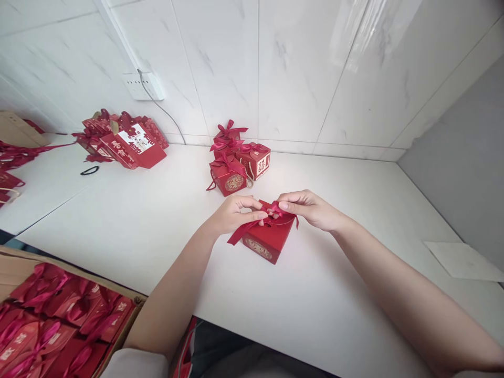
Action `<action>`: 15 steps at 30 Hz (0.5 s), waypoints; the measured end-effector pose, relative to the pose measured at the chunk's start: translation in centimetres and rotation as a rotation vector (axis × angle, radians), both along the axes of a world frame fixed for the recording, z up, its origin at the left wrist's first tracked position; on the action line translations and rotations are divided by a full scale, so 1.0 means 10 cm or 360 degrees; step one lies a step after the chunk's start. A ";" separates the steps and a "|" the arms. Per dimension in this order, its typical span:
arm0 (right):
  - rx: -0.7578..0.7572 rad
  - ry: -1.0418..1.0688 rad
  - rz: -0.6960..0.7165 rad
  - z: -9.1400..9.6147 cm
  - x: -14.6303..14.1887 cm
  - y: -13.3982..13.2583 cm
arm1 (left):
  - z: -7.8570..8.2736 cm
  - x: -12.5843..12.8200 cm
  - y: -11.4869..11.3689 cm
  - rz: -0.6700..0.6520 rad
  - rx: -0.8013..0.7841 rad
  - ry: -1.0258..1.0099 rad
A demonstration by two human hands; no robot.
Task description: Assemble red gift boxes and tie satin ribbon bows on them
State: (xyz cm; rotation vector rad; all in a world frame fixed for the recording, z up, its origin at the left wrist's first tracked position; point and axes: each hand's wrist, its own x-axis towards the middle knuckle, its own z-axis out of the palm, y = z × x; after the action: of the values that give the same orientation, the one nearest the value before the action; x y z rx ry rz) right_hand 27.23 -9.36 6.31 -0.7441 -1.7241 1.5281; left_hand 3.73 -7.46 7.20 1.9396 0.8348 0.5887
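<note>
Pinching the ribbon atop the red box, left hand and right hand were clamped on it. The box stood at 6 o'clock of the finished boxes; probably light and crushable, so grip the ribbon ends.

left hand and right hand pinch inward (thumbs and forefingers closed), tips almost meeting.

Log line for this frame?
left hand: pinching ribbon | right hand: pinching ribbon | red box: on white counter | tied boxes: behind
</note>
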 end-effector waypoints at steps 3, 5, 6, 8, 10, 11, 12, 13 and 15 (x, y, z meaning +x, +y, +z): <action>0.0016 -0.0006 0.0025 -0.01 0.02 0.01 | 0.00 -0.02 0.01 -0.0041 0.0038 0.0029; 0.0011 -0.0001 0.0050 -0.03 0.04 0.02 | 0.01 -0.03 0.01 -0.0051 0.0048 0.0073; 0.0012 0.0006 0.0058 -0.04 0.04 0.03 | 0.01 -0.04 0.01 -0.0055 0.0021 0.0078; 0.0009 0.0015 0.0051 -0.05 0.05 0.03 | 0.02 -0.04 0.00 -0.0070 -0.0107 0.0028; -0.0017 0.0025 0.0017 -0.07 0.05 0.04 | 0.03 -0.04 -0.02 -0.0063 -0.0270 -0.0078; -0.0044 0.0038 0.0008 -0.08 0.04 0.04 | 0.03 -0.03 -0.03 -0.0048 -0.0339 -0.0125; -0.0077 0.0058 0.0005 -0.09 0.03 0.04 | 0.03 -0.03 -0.04 -0.0029 -0.0384 -0.0154; -0.0112 0.0085 0.0005 -0.09 0.03 0.04 | 0.03 -0.02 -0.05 -0.0009 -0.0402 -0.0166; -0.0164 0.0148 -0.0009 -0.11 0.01 0.04 | 0.03 -0.01 -0.06 0.0022 -0.0394 -0.0166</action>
State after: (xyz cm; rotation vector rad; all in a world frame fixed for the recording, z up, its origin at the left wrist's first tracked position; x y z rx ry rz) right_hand 27.34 -8.95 5.23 -0.7173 -1.5838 1.6322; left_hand 3.62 -8.01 7.52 1.6662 0.8155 0.5617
